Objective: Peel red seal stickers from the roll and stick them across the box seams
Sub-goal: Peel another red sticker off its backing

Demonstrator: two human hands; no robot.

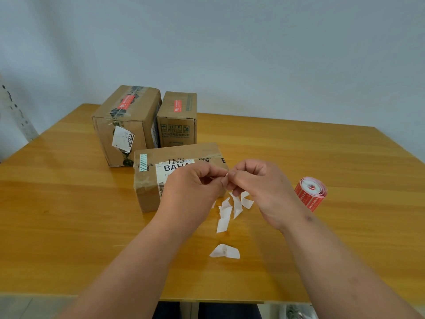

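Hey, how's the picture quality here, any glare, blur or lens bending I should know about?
Head view: soft, even light; a mild sheen on the glossy yellow wooden table; wide-angle bending along its edges; print on the red sticker roll and the far brown cardboard boxes is too soft to read; both hands look slightly smeared.

The table (299,157) under my arms is yellow-orange wood with a smooth, glossy varnish that throws back soft light, and the three boxes on it are matt brown cardboard, the nearest box (147,194) creased and patched with shiny clear tape and a smooth white paper label (171,171). The sticker roll (311,194) is glossy red paper wound on slick white backing, and the backing scraps (226,211) lying curled by my hands look like thin, smooth white paper. The wall (253,54) behind is plain matt grey-white.
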